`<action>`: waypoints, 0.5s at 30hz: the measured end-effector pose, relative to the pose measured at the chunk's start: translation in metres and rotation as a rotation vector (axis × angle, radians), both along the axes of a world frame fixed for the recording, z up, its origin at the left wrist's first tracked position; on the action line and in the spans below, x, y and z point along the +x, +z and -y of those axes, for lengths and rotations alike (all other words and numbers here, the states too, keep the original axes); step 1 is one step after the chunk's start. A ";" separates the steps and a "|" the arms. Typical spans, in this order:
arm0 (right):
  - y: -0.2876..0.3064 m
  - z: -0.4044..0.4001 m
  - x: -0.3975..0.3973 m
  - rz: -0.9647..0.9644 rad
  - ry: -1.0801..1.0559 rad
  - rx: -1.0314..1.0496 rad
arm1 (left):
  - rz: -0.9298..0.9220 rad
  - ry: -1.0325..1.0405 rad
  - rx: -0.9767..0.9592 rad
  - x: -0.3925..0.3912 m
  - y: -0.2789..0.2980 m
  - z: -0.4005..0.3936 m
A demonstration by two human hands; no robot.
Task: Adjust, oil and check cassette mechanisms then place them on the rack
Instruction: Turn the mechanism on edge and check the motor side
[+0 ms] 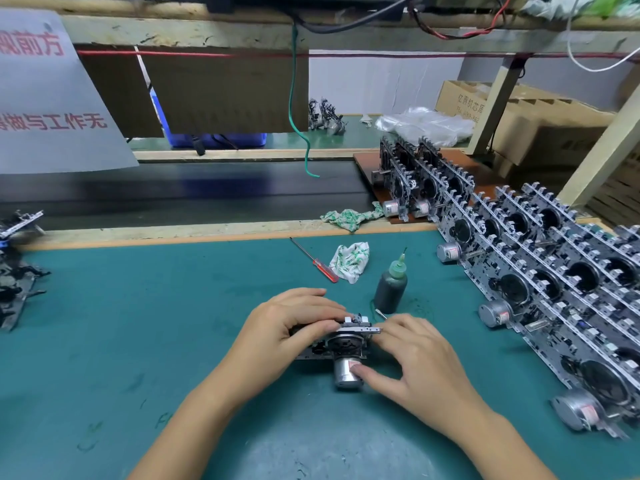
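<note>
On the green mat (138, 323), your left hand (291, 323) and right hand (415, 355) grip a cassette mechanism (341, 351), fingers curled round it, near the oil bottle (391, 287) and the filled rack (554, 282).

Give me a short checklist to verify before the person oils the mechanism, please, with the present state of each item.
1. Cassette mechanism held by both hands, left hand and right hand: ok.
2. Oil bottle upright on the green mat, near the right hand: ok.
3. Bottle contains enough oil: cannot tell.
4. A hand free to take the bottle: not ok.
5. Screwdriver lies away from the bottle: ok.
</note>
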State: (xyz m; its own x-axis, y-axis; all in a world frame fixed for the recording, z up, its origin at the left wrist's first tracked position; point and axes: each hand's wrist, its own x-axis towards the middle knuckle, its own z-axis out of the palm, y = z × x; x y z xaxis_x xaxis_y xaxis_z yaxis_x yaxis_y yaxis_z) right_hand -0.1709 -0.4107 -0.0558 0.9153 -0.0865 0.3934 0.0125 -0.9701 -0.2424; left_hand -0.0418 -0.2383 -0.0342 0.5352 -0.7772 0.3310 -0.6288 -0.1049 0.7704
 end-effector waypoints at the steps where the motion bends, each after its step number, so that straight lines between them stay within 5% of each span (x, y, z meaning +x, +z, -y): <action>1: 0.001 0.000 0.000 -0.031 0.001 0.005 | 0.000 0.002 -0.002 0.000 0.000 0.000; 7: 0.012 0.005 0.010 -0.109 0.060 0.488 | -0.009 -0.039 0.027 -0.001 0.003 -0.002; 12: 0.019 0.014 0.023 0.509 -0.152 0.900 | -0.186 -0.040 -0.055 0.009 0.023 -0.005; 15: 0.013 0.032 0.043 0.274 -0.325 0.921 | -0.242 0.103 -0.104 0.036 0.032 0.012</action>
State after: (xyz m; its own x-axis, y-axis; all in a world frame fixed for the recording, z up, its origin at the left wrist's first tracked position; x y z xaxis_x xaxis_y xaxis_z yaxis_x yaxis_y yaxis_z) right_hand -0.1282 -0.4424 -0.0425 0.6814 -0.6912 0.2405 -0.0515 -0.3731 -0.9263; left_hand -0.0055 -0.2505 -0.0020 0.6825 -0.6834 0.2592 -0.4155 -0.0711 0.9068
